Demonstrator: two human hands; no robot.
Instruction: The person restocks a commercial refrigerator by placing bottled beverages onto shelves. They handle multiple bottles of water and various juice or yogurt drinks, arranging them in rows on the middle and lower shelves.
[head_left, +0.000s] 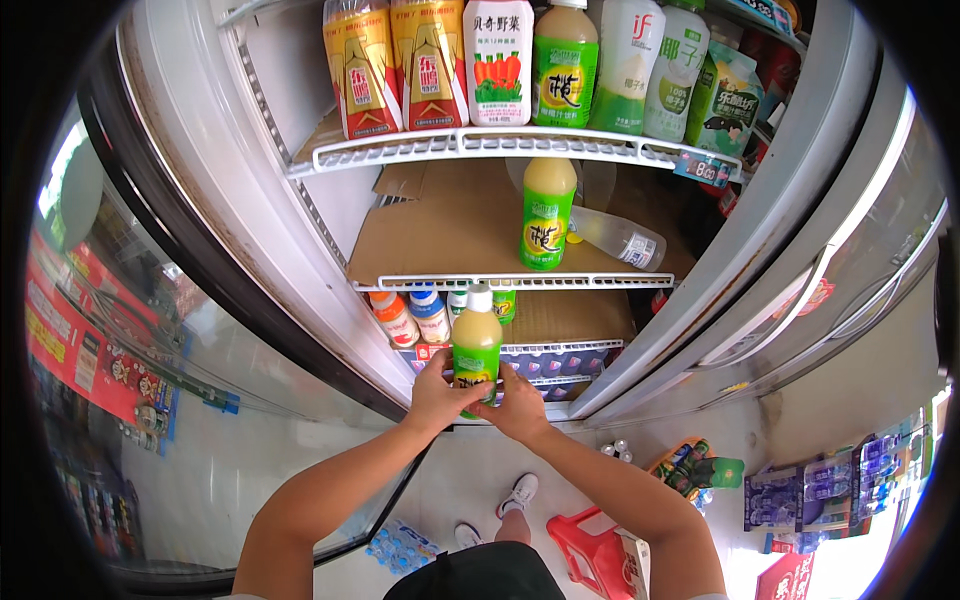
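My left hand (437, 391) and my right hand (517, 401) both close around the lower half of a green-labelled juice bottle (477, 337). The bottle stands upright between them, its white cap towards the fridge shelves. Past it, a matching juice bottle (546, 225) stands on the cardboard-lined middle shelf (435, 232) of the open display fridge. A clear bottle (622, 238) lies on its side just right of that one. Smaller drink bottles (394, 319) with orange and blue caps are on the shelf below, partly hidden behind the held bottle.
Full drink bottles (499, 67) line the upper shelf. The glass door (225, 480) swings out at the left. On the floor are a red plastic stool (581, 551), a shrink-wrapped pack of water bottles (401, 546) and an orange basket (682, 465) of bottles. Purple drink packs (810, 491) stand right.
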